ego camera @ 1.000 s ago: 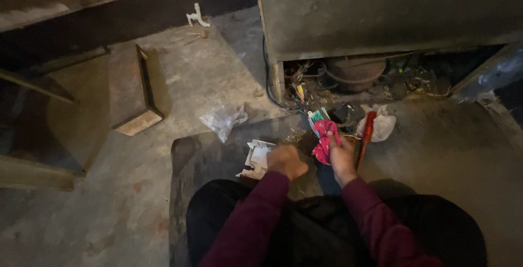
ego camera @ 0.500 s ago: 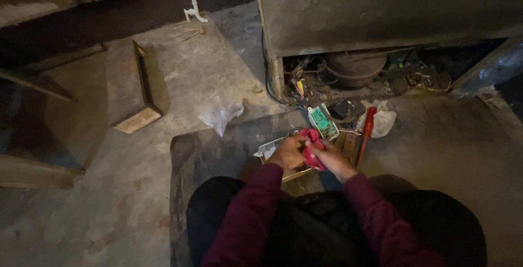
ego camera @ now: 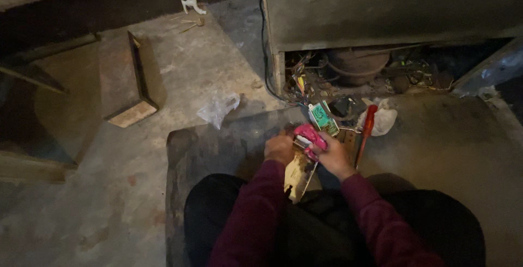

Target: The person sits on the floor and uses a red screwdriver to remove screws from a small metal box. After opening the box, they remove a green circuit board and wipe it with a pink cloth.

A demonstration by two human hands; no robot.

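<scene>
My left hand (ego camera: 279, 148) and my right hand (ego camera: 332, 157) meet over my lap, close above a dark mat (ego camera: 218, 142). My right hand grips a pink-handled tool (ego camera: 309, 135), its handles sticking up past the fingers. A stained pale card-like piece (ego camera: 298, 174) hangs between the hands, with my left hand closed on its upper edge. Just beyond the hands lies a small green circuit board (ego camera: 322, 118) with wires running off it. Both sleeves are dark red.
A red-handled screwdriver (ego camera: 366, 132) lies right of my hands beside a white crumpled bag (ego camera: 381, 118). The open base of a grey appliance (ego camera: 359, 65) shows a round compressor and tangled wires. A clear plastic bag (ego camera: 218, 108) and a brick-like block (ego camera: 126, 82) sit to the left.
My hands have come together and drawn back toward my lap. The pink tool rose from the floor, and the pale card now hangs between the hands instead of lying on the mat.
</scene>
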